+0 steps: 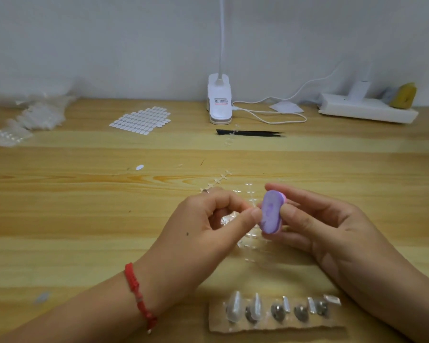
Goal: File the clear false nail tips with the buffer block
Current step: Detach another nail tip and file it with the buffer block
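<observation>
On my feed the wooden counter (84,219) fills the view. The left hand (203,229) and right hand (332,233) meet near its middle. The right fingers (297,193) grasp the purple buffer block (271,211), held upright. The left fingers (243,216) are pinched against the block's left face, and I cannot tell whether a tip sits between them. Loose clear nail tips (249,241) lie on the counter just beneath.
</observation>
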